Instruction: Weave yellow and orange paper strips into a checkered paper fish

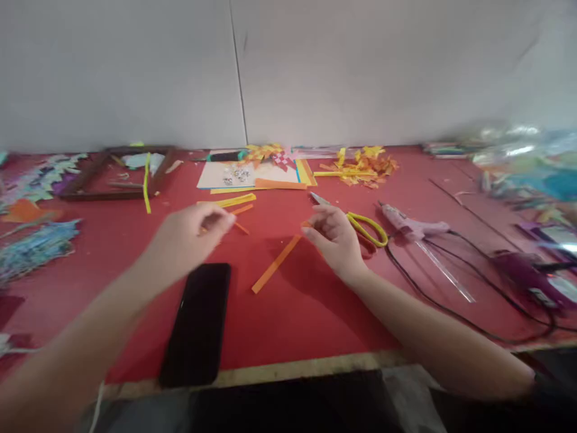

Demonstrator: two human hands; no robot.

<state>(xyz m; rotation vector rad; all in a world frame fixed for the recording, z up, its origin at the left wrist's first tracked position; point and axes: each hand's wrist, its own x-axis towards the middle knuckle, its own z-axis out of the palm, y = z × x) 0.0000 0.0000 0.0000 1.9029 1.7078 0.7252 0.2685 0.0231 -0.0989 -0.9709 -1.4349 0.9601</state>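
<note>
1. On the red bench (315, 313), 1 black phone (196, 325) lies flat at the near edge; take it as the marker.
2. Right of the phone: 1 pair of yellow-handled scissors (367, 228), then 1 pink glue gun (412, 227) with its black cord.
3. Beyond the phone: 1 dark frame (92, 180), 1 paper sheet (246, 175), a scrap heap (365, 165).
4. 1 long orange strip (276, 264) lies just right of the phone, its far end at the right hand (336, 237), fingers pinched narrow on it.
5. Left hand (189, 234), blurred above the phone, curled; whether it holds anything I cannot tell.
</note>
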